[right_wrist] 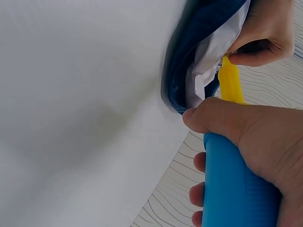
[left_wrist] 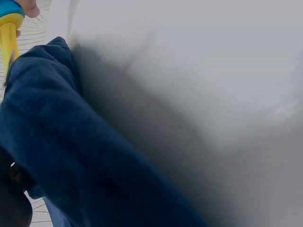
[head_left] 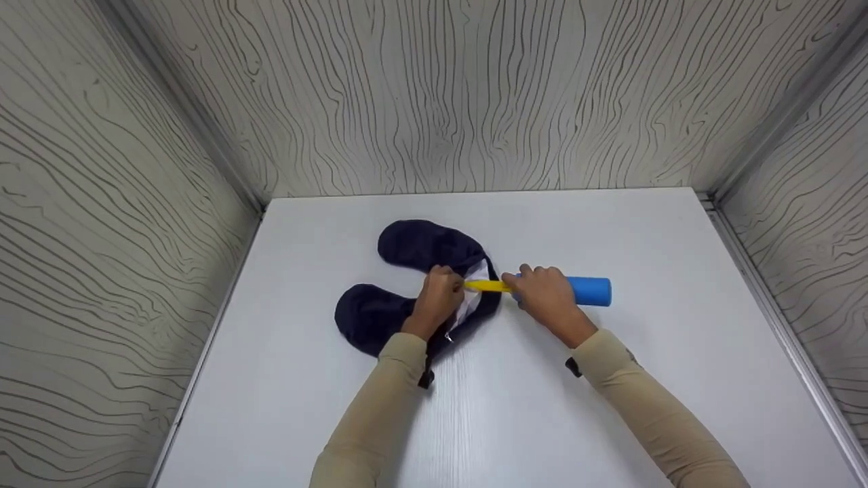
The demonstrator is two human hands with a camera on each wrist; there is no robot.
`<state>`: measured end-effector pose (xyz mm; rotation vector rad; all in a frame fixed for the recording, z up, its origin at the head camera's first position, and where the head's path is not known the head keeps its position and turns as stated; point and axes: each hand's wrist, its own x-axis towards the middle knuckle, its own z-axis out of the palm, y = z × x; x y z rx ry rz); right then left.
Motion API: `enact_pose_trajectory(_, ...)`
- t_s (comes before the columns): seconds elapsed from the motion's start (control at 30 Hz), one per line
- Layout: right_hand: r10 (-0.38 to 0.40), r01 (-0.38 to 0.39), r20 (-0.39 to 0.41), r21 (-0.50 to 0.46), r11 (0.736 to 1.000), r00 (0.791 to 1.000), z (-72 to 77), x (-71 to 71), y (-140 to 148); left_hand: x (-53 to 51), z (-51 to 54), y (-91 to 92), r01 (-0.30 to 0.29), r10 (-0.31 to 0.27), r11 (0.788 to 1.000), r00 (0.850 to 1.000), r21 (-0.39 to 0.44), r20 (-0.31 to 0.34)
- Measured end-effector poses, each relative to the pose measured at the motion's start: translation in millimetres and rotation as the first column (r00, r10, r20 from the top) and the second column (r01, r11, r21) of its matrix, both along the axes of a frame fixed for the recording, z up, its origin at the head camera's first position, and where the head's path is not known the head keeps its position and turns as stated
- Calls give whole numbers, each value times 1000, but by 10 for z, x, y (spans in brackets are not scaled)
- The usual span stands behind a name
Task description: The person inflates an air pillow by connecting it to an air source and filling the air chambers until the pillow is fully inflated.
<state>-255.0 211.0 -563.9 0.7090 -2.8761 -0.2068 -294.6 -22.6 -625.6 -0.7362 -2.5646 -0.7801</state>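
A navy U-shaped neck pillow [head_left: 420, 245] lies on the white table, its curved end to the right. A zipped opening there shows white lining [right_wrist: 220, 40]. My right hand [head_left: 548, 295] grips the blue body [right_wrist: 236, 182] of a hand pump, fingers wrapped round it near the nozzle end. The pump's yellow nozzle [right_wrist: 230, 85] points left across the opening. At its tip, my left hand [head_left: 437, 298] pinches a small clear valve [right_wrist: 218, 67], partly hidden by the fingers. In the left wrist view, navy fabric [left_wrist: 71, 127] covers much of the near side.
The white table [head_left: 529, 407] extends around the pillow and pump. Wood-grain panels [head_left: 441, 102] stand at the back and both sides. A small zipper pull [head_left: 448, 337] hangs at the near end of the opening, and a black strap end [head_left: 426, 379] shows beside the left cuff.
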Motion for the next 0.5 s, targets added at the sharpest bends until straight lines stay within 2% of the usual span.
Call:
enact_pose_trajectory(0.2,11,-11,-5,11,1000,1000,-21,-32,-5,13,-1,-22,-10,10,1000,1000,7,2)
enact_pose_trajectory(0.5,20,-21,-15,-39,999,1000,-63,-55,64,-2,33,10,-50,53,998,994,-37,97)
